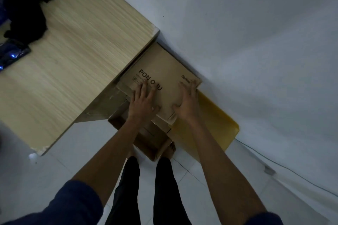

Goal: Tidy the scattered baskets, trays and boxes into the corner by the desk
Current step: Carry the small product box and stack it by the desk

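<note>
A flat brown cardboard box point(162, 71) with black printed letters lies on top of a stack in the corner between the desk point(73, 51) and the white wall. My left hand point(142, 100) rests flat on its near left part, fingers spread. My right hand point(186, 102) presses on its near right edge, fingers spread too. Under it sit more cardboard boxes, one an open brown box point(151, 142) by my feet. A yellow tray point(210, 124) lies on the floor to the right, against the wall.
The light wooden desk fills the upper left, with dark cloth point(23, 5) and a dark shiny object point(12, 55) on its far left. A thin cable point(285, 168) and a small plug run along the white tiled floor at the right.
</note>
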